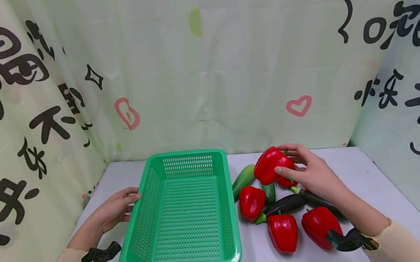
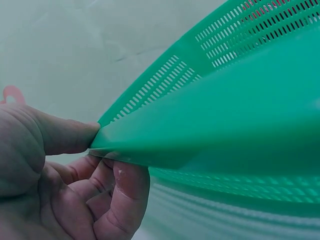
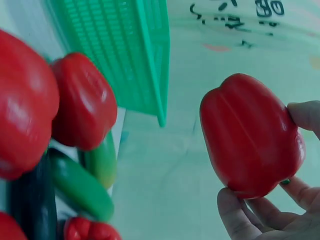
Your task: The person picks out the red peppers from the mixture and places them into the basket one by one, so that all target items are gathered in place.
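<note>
A green plastic basket (image 1: 183,217) with slotted walls stands on the table, nothing inside it. My left hand (image 1: 119,207) pinches its left rim, thumb above and curled fingers below, as the left wrist view shows close up. On the right, my right hand (image 1: 311,171) holds a red bell pepper (image 1: 271,165) by its stem end, above the other vegetables. In the right wrist view the held bell pepper (image 3: 250,135) sits between thumb and fingers, clear of the pile.
Right of the basket lie more red bell peppers (image 1: 283,233), dark eggplants (image 1: 287,204) and green cucumber-like vegetables (image 1: 244,180). The white table (image 1: 350,166) is bordered by a printed curtain (image 1: 204,83) at the back and sides.
</note>
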`<state>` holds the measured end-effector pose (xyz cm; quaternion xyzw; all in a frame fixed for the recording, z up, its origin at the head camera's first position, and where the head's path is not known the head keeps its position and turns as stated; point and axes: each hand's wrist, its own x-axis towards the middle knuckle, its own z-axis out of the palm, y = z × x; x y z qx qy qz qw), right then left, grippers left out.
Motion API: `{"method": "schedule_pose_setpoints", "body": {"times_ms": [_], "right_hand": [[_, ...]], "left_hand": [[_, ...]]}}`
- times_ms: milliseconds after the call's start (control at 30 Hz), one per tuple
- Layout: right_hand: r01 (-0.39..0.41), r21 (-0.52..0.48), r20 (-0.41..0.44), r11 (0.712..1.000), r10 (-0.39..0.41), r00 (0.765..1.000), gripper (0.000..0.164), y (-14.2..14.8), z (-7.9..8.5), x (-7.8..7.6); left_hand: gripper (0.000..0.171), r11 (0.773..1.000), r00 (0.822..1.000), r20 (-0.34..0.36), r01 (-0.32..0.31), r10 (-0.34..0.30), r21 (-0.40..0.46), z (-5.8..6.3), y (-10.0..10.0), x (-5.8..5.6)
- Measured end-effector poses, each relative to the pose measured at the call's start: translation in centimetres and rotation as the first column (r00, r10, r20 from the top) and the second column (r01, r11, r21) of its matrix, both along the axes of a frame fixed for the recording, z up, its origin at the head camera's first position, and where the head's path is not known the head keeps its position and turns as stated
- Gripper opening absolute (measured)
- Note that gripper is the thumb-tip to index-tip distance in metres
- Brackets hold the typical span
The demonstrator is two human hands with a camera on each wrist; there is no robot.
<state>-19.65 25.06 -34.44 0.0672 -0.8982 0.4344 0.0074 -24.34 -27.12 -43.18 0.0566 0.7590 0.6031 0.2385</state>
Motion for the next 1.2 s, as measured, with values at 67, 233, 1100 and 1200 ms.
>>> {"method": "schedule_pose_setpoints", "body": {"times_ms": [67,233,1100,1200], "right_hand": [[-0.029,-0.015,-0.002,0.999,0.029,1.000,0.077,-0.7,0.1,0.2],[-0.094,-0.043,-0.024,0.995,0.093,0.995,0.073,-2.3,0.1,0.7],[-0.347,0.003,0.009,0.938,0.347,0.938,0.065,-11.3,-2.0,1.6],[-0.389,0.036,-0.006,0.920,0.390,0.921,0.062,-12.0,-2.5,1.7]], "left_hand": [[0.057,1.000,1.000,0.003,-0.002,0.002,-0.002,0.0,0.0,0.0],[0.057,1.000,1.000,0.013,-0.010,0.010,-0.009,0.0,0.1,-0.1],[0.057,1.000,0.999,0.036,-0.019,0.019,-0.015,-0.2,0.0,-0.3],[0.056,1.000,0.999,0.035,-0.012,0.012,-0.011,-0.2,0.0,-0.4]]}}
